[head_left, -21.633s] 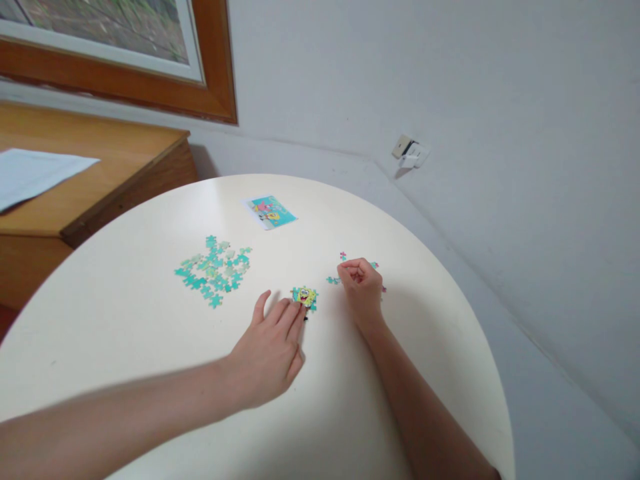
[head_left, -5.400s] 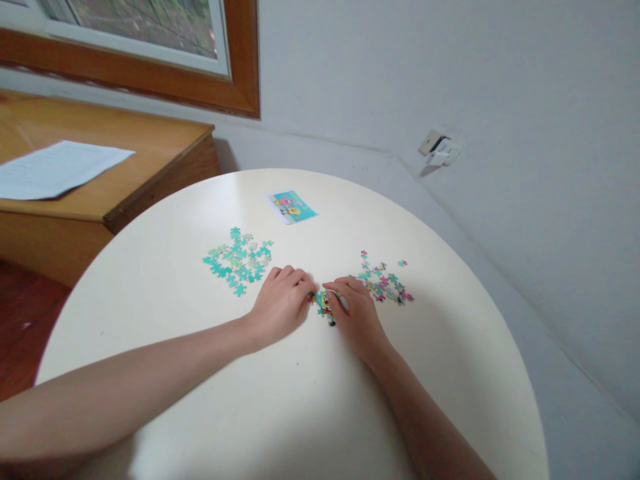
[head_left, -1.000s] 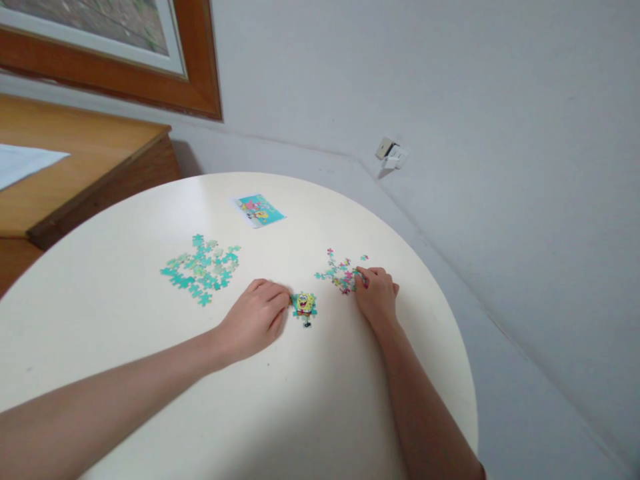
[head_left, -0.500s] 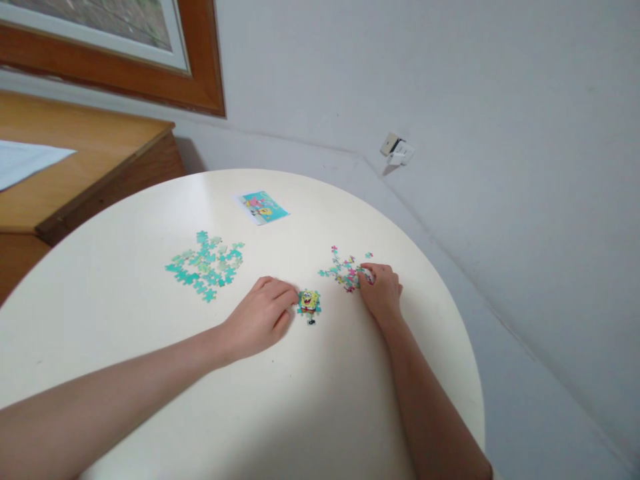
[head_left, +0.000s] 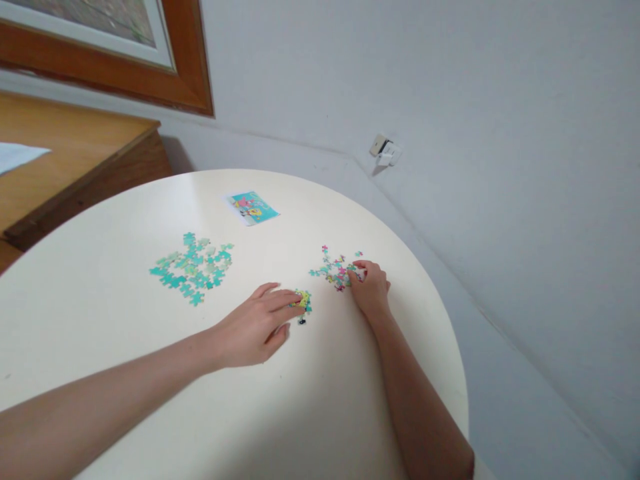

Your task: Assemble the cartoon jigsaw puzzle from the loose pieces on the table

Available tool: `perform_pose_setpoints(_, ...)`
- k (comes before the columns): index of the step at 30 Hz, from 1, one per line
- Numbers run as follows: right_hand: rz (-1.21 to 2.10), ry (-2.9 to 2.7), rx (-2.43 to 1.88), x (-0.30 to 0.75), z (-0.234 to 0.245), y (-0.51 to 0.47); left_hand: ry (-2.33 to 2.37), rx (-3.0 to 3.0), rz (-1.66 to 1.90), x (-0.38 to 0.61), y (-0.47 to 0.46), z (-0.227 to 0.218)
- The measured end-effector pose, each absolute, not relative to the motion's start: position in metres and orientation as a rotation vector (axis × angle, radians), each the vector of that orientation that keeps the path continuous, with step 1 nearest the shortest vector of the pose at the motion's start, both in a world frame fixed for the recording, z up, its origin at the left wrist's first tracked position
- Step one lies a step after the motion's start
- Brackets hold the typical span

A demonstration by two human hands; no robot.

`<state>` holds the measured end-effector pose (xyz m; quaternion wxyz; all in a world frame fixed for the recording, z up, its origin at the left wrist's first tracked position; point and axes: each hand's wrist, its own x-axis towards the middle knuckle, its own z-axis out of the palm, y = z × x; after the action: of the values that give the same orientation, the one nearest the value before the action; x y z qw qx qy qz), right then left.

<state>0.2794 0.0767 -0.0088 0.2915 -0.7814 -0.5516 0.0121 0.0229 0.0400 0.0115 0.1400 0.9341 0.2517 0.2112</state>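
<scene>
A small joined patch of puzzle pieces (head_left: 303,304), yellow and teal, lies near the middle of the round cream table (head_left: 250,407). My left hand (head_left: 255,323) lies beside it with fingers stretched out, the fingertips resting on the patch. My right hand (head_left: 370,288) is curled at the right edge of a loose heap of pink and teal pieces (head_left: 333,270), its fingertips pinched among them. What the pinch holds is too small to see.
A second heap of teal pieces (head_left: 193,268) lies to the left. A small picture card (head_left: 251,207) sits at the far side of the table. A wooden desk (head_left: 75,160) with a sheet of paper stands at the left, below a framed picture. Grey wall runs close on the right.
My left hand has opened from a curl and slid its fingertips onto the yellow patch. My right hand stays at the pink heap, shifted slightly left.
</scene>
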Motion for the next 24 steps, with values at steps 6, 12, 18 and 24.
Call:
perform_pose_setpoints(6,0.122,-1.403,-1.972,0.279,-0.005,0.077,0.737,2.710,0.571,0.022,0.040,0.010)
perform_pose_setpoints(12,0.119,-1.309,-1.863,0.276,0.002,0.076,0.743,2.715,0.578,0.023,0.040,0.009)
perform_pose_setpoints(18,0.200,-1.291,-1.658,0.268,0.007,0.074,0.905,2.740,0.609,0.023,0.042,0.007)
perform_pose_setpoints(24,0.452,-1.116,-1.509,0.259,0.006,0.074,0.967,2.744,0.637,0.024,0.042,0.007)
